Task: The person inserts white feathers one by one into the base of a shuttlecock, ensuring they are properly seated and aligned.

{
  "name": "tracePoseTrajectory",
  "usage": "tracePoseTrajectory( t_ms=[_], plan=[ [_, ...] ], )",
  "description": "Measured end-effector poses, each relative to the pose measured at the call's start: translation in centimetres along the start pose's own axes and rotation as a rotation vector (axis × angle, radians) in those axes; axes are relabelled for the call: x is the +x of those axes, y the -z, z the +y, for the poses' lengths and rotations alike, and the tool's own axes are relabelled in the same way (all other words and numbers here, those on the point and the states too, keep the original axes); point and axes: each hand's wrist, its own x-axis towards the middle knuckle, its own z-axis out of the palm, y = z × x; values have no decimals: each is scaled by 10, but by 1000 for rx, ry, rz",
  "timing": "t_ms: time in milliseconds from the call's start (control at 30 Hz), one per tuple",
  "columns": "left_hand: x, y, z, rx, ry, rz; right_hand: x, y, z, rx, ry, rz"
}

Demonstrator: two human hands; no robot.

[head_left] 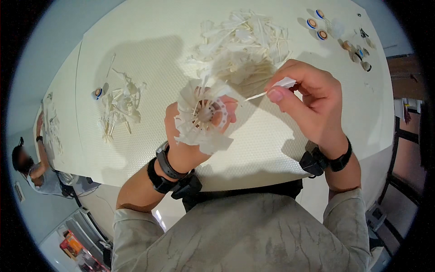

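My left hand [186, 149] is closed around a shuttlecock-like ring of white feathers [199, 104], whose feathers fan outward around a perforated white disc. Its open middle faces up, and most of my left fingers are behind it. Between the thumb and fingertips of my right hand [312, 99] is a single white feather [285, 82], pinched by its broad end. The thin quill points left toward the ring, apart from it. Beyond both hands lies a large heap of white feathers [244, 36] on the pale textured table [253, 158].
To the left lie a smaller feather pile [121, 106] and a round blue-rimmed piece [98, 93]. Several similar pieces [321, 35] and small dark and brown bits [356, 57] sit at the far right. Another person [38, 170] works at the far left table end.
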Motion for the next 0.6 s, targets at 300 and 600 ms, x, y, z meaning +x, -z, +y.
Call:
tracePoseTrajectory(
  t_ms=[300,600],
  plan=[
    [-2,-9,3,-208,27,111,3,0,-4,-89,55,-1],
    [2,-8,10,-264,91,122,8,9,-7,-434,433,-24]
  ],
)
